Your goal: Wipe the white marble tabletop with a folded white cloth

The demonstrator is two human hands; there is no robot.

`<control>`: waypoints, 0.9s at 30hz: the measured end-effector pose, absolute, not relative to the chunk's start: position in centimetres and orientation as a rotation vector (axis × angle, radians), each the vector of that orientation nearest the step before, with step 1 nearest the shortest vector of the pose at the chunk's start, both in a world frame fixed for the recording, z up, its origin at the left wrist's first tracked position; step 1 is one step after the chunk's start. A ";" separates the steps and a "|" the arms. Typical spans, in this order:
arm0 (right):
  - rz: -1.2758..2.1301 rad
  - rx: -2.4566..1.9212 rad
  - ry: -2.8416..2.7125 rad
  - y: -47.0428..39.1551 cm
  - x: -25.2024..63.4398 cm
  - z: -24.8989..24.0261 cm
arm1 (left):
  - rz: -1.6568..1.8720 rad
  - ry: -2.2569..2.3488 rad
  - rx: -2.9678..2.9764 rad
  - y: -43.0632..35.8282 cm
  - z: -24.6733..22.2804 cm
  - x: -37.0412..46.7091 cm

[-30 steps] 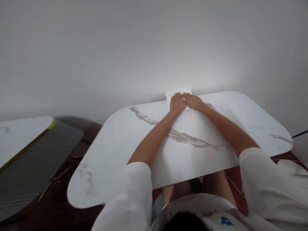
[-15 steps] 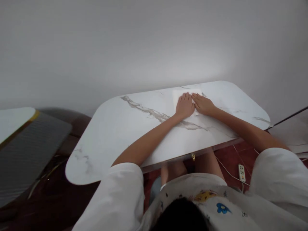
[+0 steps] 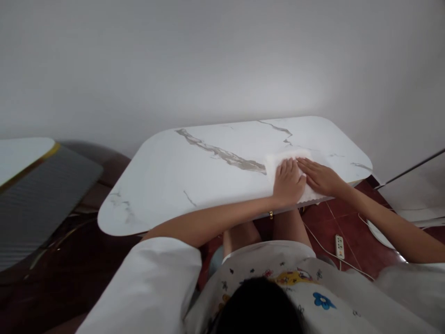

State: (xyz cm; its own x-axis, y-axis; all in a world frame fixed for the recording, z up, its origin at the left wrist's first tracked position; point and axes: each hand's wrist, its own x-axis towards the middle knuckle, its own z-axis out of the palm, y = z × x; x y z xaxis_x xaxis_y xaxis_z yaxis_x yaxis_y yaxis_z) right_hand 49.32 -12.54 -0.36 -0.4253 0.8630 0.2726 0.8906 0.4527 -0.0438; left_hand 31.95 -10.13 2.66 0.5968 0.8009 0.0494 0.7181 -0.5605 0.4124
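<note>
A thin white wipe (image 3: 272,163) lies spread on the white marble-patterned tabletop (image 3: 156,181), right of its middle and reaching its front edge. My left hand (image 3: 289,183) is flat on the wipe, fingers stretched toward the far side. Close beside it, my right hand (image 3: 320,177) also presses flat on the wipe, its fingers angled left so the fingertips come near the left hand's. Neither hand is closed around the cloth.
A grey wall stands behind the table. A small gold knob (image 3: 271,215) juts out below the front edge. At left is another white top with a gold edge (image 3: 31,166). A power strip (image 3: 340,247) and cables lie on the red tiled floor.
Both hands and the wipe have slid from near the table's back edge toward me and to the right, uncovering the grey vein at the back. My view has shifted slightly.
</note>
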 end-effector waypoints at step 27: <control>-0.149 -1.799 -2.318 14.1 56.1 -0.4 | 0.416 1.270 2.806 17.3 0.5 41.4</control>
State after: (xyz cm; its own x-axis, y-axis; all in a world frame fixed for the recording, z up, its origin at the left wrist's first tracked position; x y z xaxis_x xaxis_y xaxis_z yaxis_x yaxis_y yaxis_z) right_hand 56.07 14.14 -0.37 -0.2372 0.9461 0.2207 0.9665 0.2526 -0.0443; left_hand 41.38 17.27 0.46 0.6305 0.7420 0.2277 0.7330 -0.6657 0.1395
